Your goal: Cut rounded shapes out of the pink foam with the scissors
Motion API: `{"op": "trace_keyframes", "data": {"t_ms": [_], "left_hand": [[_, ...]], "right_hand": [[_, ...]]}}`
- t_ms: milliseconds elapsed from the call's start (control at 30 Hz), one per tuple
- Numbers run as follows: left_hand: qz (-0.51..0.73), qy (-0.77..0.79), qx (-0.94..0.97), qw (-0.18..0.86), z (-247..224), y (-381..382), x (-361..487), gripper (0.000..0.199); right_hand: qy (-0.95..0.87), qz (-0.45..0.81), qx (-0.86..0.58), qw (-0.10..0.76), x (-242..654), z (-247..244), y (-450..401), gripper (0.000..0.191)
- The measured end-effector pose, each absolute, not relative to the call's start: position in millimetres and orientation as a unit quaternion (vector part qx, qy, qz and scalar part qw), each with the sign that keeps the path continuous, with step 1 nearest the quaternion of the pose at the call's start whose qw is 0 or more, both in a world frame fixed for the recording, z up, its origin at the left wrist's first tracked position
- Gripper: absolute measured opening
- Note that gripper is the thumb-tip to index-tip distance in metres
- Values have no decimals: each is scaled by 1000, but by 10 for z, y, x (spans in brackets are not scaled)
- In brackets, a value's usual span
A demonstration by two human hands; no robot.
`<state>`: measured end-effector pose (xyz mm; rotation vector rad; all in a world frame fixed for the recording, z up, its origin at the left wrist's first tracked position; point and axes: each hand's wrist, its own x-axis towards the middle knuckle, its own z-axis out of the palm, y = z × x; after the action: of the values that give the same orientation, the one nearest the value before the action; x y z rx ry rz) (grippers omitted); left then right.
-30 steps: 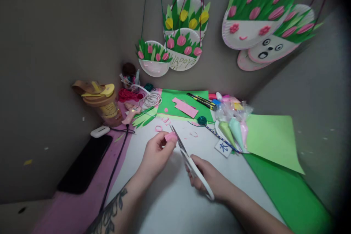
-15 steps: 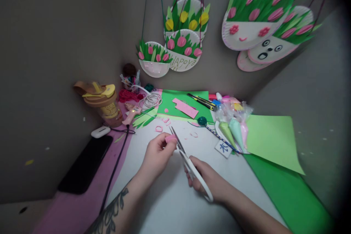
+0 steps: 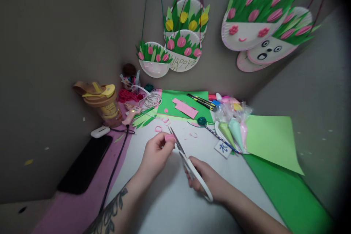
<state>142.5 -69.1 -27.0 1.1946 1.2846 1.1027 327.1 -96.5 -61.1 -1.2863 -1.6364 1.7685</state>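
My left hand [image 3: 156, 155] pinches a small pink paper piece [image 3: 170, 138] between thumb and fingers above the white table [image 3: 170, 197]. White-handled scissors [image 3: 189, 164] are gripped in my right hand [image 3: 207, 181], their blades pointing up and left, with the blades right against the pink piece. Small pink offcuts [image 3: 159, 128] lie on the table just beyond the hands.
Green paper sheets [image 3: 271, 140] lie at the right, with piping-bag shapes [image 3: 233, 131] and pens [image 3: 201, 101] behind. A pink glue gun [image 3: 131, 114] with a black cord, a phone [image 3: 85, 162] and a cup [image 3: 105, 104] sit left. Paper-plate flower crafts [image 3: 181, 40] hang on the wall.
Both hands have stayed almost in place; the scissors and the pink piece shifted very slightly as the blades work at the paper.
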Motion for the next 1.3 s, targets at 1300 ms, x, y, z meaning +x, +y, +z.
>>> {"op": "trace_keyframes", "data": {"t_ms": [1300], "left_hand": [[456,529,507,505,-285,-694,1426,23]], "right_hand": [[-599,632,-445,209,3285,-598,-966,24]]}}
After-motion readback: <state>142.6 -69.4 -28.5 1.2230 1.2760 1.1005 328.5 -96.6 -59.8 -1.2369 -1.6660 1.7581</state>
